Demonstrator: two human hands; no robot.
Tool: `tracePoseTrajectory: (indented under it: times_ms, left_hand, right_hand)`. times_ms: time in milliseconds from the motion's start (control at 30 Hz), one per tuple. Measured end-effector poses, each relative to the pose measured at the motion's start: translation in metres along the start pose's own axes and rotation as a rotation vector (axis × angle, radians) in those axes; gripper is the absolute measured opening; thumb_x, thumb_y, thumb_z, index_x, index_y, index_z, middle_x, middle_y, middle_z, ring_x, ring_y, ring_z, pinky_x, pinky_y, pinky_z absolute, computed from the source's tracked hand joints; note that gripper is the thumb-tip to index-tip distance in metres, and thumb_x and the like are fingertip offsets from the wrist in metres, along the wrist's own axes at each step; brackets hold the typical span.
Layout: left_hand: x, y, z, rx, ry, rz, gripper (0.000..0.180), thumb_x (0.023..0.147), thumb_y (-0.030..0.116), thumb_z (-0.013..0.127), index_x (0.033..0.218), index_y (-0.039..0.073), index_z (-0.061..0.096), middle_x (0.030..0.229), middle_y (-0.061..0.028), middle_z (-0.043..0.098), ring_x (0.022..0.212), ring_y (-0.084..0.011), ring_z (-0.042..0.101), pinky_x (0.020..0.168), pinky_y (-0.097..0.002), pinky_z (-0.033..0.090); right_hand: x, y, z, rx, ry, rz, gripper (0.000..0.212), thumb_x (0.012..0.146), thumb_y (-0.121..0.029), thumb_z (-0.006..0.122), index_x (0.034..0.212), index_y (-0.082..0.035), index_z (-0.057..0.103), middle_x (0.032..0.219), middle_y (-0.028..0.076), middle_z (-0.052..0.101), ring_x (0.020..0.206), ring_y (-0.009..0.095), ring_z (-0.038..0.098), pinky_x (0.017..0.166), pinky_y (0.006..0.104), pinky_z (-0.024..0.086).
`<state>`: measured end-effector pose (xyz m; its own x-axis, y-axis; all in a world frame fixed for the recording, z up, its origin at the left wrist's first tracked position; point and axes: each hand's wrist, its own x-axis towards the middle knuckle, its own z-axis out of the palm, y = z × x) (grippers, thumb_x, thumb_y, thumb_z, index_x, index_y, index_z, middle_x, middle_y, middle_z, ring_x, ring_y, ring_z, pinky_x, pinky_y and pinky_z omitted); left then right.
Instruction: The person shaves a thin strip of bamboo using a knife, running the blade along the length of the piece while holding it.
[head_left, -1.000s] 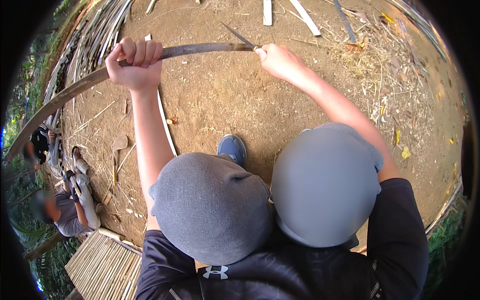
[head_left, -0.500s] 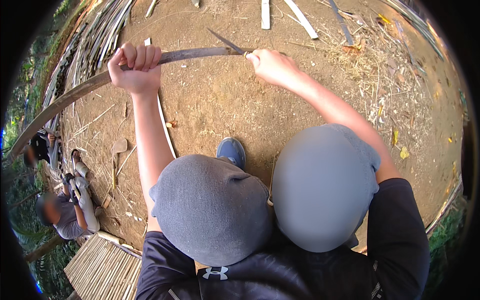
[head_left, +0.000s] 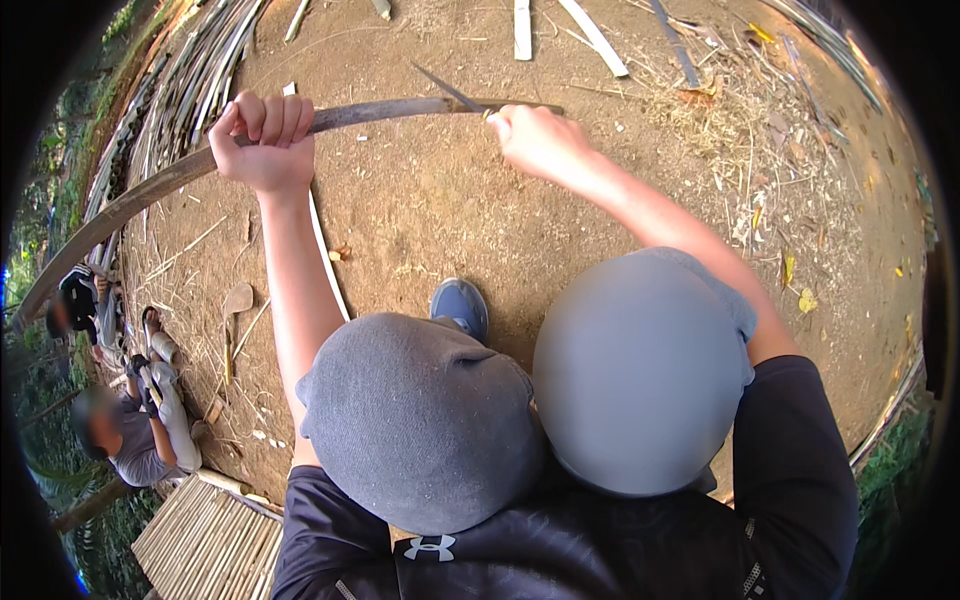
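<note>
A long, brownish bamboo strip (head_left: 375, 112) arcs across the upper part of the head view and runs down toward the lower left. My left hand (head_left: 265, 145) is closed around it, fingers curled over the top. Its far right end sticks out just past my right hand (head_left: 540, 140). That hand is wrapped around the handle of a knife (head_left: 445, 85), whose narrow dark blade points up and left and crosses the strip. The handle is mostly hidden in my fist. Whether the edge bites into the bamboo cannot be made out.
Split bamboo lengths (head_left: 205, 75) lie piled at the upper left. Pale strips (head_left: 593, 38) and shavings (head_left: 720, 140) are scattered on the earth ground. A wooden paddle-like tool (head_left: 237, 300) lies left, near a seated person (head_left: 150, 435) in gloves. A bamboo slat platform (head_left: 215, 535) stands lower left.
Both hands, the knife and the bamboo have shifted slightly left in view. The knife blade has moved a little down, and more of the strip's right end shows above my right hand.
</note>
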<state>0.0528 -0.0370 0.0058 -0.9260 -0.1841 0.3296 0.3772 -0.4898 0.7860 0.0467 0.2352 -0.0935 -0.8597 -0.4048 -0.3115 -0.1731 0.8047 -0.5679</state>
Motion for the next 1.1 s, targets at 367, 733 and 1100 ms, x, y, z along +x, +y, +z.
tracePoseTrajectory:
  times_ms: [367,733,1100]
  left_hand:
    - [-0.008,-0.005,0.001,0.055,0.184,0.054,0.036,0.086,0.030,0.040,0.058,0.016,0.021,0.049,0.0027,0.017,0.047,-0.0114,0.011,0.046,-0.0300,0.015]
    - [0.001,-0.013,0.012,0.069,0.416,0.107,0.031,0.086,0.026,0.033,0.060,0.017,0.020,0.051,0.0030,0.017,0.047,-0.0116,0.011,0.046,-0.0302,0.014]
    - [0.000,-0.013,0.017,0.099,0.411,0.116,0.033,0.088,0.028,0.032,0.060,0.017,0.021,0.050,0.0034,0.017,0.046,-0.0117,0.011,0.046,-0.0307,0.012]
  right_hand:
    - [0.006,-0.002,0.013,-0.121,0.172,-0.124,0.036,0.106,-0.027,0.039,0.109,0.000,0.063,0.070,0.014,0.067,0.053,0.022,0.065,0.043,0.0377,0.051]
    - [0.015,-0.004,0.024,-0.255,0.306,-0.221,0.034,0.106,-0.024,0.040,0.102,0.004,0.061,0.062,0.009,0.063,0.044,0.018,0.058,0.033,0.0319,0.045]
    - [0.013,0.023,0.036,-0.209,0.180,-0.093,0.038,0.108,-0.027,0.037,0.108,0.002,0.061,0.061,0.002,0.055,0.040,0.008,0.044,0.031,0.0261,0.036]
